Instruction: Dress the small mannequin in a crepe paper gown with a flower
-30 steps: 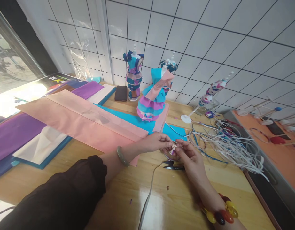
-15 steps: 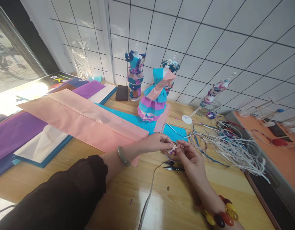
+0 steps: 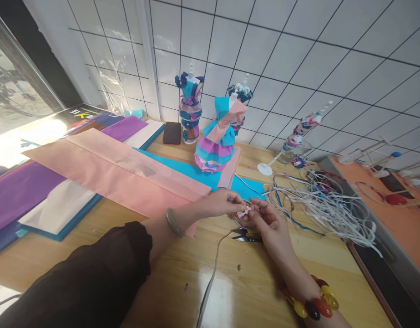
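- Tipped flatter than a second ago, a small white-and-purple pleated piece (image 3: 244, 212) sits between two sets of fingertips, over the pale wooden table (image 3: 162, 291).
- Its long axis appears to slant from near left to far right.
- Left hand (image 3: 220, 203) pinches its left side, thumb and fingers nearly together.
- Right hand (image 3: 271, 225) pinches its right end, closer to the dark-bladed scissors (image 3: 244, 238) on the near side.
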Tool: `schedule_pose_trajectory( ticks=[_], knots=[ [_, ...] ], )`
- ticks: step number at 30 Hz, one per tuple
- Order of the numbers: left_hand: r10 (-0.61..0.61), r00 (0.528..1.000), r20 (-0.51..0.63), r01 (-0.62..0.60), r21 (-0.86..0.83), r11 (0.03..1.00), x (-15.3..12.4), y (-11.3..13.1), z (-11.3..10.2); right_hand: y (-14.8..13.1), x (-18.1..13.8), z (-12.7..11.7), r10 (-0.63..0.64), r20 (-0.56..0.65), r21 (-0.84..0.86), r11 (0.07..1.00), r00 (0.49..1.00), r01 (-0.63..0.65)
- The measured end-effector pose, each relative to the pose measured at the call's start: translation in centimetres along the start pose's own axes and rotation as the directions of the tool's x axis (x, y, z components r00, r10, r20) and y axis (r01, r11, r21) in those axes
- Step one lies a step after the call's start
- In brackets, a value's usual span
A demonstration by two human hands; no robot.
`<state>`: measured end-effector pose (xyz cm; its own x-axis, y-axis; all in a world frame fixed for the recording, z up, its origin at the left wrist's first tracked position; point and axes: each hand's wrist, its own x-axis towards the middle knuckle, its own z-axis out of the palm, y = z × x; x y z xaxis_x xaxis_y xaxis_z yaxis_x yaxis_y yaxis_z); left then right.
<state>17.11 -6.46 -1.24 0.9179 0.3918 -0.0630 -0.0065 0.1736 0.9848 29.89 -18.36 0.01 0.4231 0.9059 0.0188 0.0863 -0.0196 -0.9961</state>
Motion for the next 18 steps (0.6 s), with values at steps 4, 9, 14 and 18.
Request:
schedule_pose_trajectory(
  ticks=[4,9,14,18],
  knots=[
    [0.002,1.0,-0.029,-0.004,-0.073,0.997,0.11,-0.12,0.06,0.21,0.11,-0.26,-0.033,-0.034,-0.013,0.999,0.999,0.032],
    [-0.019,0.999,-0.043,0.016,-0.088,0.996,0.14,0.16,0.12,0.28,0.26,-0.39,-0.049,-0.057,-0.007,0.999,0.997,0.049],
    [-0.029,0.999,-0.042,0.024,-0.111,0.993,0.12,0.25,0.05,0.29,0.13,-0.24,-0.025,-0.029,0.007,1.0,0.999,0.026],
    [0.009,1.0,0.011,-0.008,-0.028,1.0,-0.04,0.15,0.02,0.26,-0.08,0.02,-0.025,-0.001,-0.003,1.0,1.0,0.025]
  ],
)
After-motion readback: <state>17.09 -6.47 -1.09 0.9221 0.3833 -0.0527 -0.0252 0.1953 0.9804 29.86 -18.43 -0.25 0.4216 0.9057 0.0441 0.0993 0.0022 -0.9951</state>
